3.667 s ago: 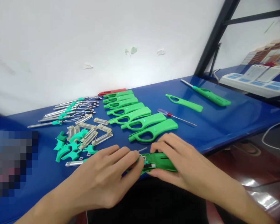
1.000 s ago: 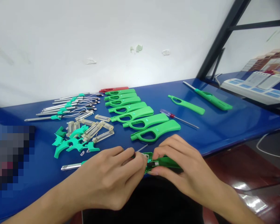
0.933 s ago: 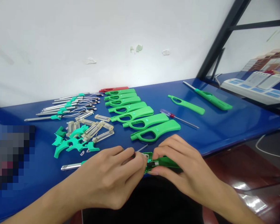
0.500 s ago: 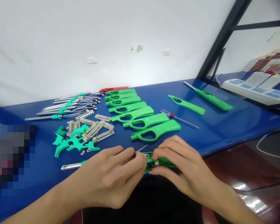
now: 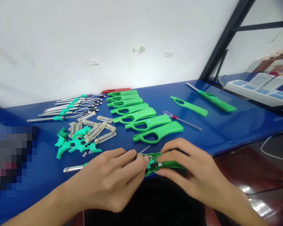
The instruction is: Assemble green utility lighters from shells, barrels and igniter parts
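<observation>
Facing each other with knuckles uppermost, left hand [image 5: 116, 177] and right hand [image 5: 192, 166] both grip one green shell [image 5: 173, 164]

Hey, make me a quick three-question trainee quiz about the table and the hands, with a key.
1. True or false: the red shell lies at the far end of the row of green shells.
2. Pick one. The screwdriver handle is: A) yellow and black; B) purple and red; C) orange and white.
3. Fill in: at the open green shell, the ___ hand is nearer the front silver tube.

Key: 1 true; 2 B; 3 left hand.
</observation>
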A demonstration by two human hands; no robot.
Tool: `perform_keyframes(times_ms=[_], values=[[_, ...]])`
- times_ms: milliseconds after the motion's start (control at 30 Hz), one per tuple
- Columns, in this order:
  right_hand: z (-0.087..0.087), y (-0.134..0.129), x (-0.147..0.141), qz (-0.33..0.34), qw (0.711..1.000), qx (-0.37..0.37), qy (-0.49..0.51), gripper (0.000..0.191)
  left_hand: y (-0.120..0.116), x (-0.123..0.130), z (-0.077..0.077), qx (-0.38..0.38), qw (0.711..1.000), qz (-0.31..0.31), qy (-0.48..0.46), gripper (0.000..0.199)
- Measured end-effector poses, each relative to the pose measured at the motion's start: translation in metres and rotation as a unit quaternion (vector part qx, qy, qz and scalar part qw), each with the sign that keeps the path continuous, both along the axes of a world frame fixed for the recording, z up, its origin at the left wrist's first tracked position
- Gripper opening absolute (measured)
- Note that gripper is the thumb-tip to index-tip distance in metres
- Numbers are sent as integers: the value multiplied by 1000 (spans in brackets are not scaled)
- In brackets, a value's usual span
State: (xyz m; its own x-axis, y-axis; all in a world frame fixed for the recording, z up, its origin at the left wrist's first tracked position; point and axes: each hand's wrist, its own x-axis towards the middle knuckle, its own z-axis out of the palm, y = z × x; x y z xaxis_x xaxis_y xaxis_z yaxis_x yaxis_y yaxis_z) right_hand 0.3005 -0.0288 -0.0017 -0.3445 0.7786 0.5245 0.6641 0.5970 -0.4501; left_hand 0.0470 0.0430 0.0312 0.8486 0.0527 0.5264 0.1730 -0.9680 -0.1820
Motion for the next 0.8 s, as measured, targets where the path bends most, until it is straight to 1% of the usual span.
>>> perform_keyframes(times_ms=[67, 133, 233, 367, 500, 667, 800], values=[[2, -2, 5, -35, 998, 0, -45, 31, 0, 0, -1, 4, 1000, 2, -7, 32], [3, -3, 9, -47, 997, -12, -57, 36, 0, -1, -3, 9, 1000, 0, -8, 30], [3, -2, 12, -32, 998, -41, -22, 24, 0, -1, -4, 13, 1000, -3, -8, 30], [3, -1, 10, -31, 997, -70, 8, 23, 1, 3, 1, 23, 1000, -10, -12, 35], [5, -1, 8, -28, 998, -61, 7, 22, 4, 6, 5, 36, 999, -24, 2, 39], [6, 0, 8, -26, 998, -53, -1, 21, 5, 10, 6, 41, 999, -31, 17, 32], [7, 1, 7, -26, 998, -59, -7, 21, 4, 12, 8, 53, 997, -38, 38, 31]])
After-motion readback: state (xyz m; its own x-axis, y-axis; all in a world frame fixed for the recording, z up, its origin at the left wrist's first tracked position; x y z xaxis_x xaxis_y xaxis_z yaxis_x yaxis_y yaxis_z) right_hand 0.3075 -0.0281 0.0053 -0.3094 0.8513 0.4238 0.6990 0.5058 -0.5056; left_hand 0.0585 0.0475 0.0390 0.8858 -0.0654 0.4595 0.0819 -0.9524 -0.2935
